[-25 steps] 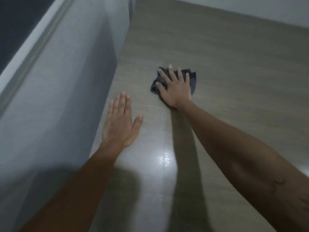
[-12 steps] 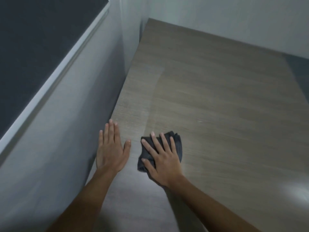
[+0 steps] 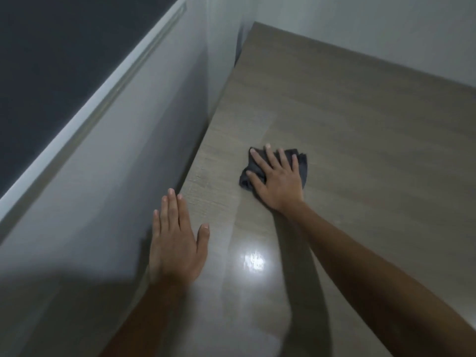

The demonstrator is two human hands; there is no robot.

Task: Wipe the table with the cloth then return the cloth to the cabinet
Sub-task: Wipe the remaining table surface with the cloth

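A dark grey cloth (image 3: 303, 163) lies bunched on the wood-grain table (image 3: 360, 130). My right hand (image 3: 277, 179) lies flat on top of it with fingers spread, pressing it to the surface; most of the cloth is hidden under the palm. My left hand (image 3: 175, 240) rests flat on the table's left edge, fingers together and thumb out, holding nothing. The cabinet is out of view.
A grey wall (image 3: 103, 197) runs along the table's left side, with a white-framed dark window (image 3: 51, 60) above it. A pale wall (image 3: 373, 27) closes off the far end. A bright light reflection (image 3: 253, 261) shines on the tabletop between my arms.
My right hand slid the cloth back toward me beside the left hand, then pushed it forward and right again. The left hand stayed planted at the table's edge.
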